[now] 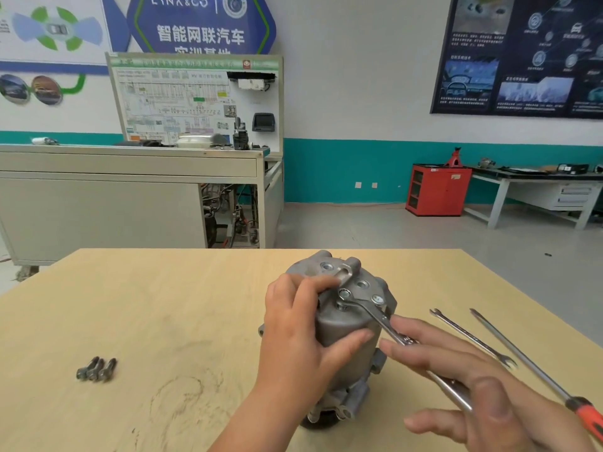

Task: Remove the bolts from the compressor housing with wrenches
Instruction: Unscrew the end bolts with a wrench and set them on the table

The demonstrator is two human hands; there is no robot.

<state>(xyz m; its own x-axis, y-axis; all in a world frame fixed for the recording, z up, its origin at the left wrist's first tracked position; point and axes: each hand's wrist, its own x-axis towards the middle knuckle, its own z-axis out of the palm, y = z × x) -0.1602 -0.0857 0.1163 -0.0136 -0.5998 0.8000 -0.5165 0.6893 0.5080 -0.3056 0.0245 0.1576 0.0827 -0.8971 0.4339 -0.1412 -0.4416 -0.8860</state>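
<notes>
A grey metal compressor housing [346,324] stands upright on the wooden table [163,305]. My left hand [293,331] grips its upper body, thumb on the side and fingers over the top. An open-end wrench [375,318] sits with its jaw on a bolt [342,306] in the top face. My right hand [473,386] holds the wrench's handle, fingers stretched along it and the thumb on top. Another bolt [377,300] shows on the top at the right. Three removed bolts [96,369] lie together on the table at the left.
A second wrench [473,337] and a long screwdriver with an orange handle [535,370] lie on the table to the right of the housing. Beyond the table are a grey training bench [130,190], a red cabinet [439,189] and a workbench at the right wall.
</notes>
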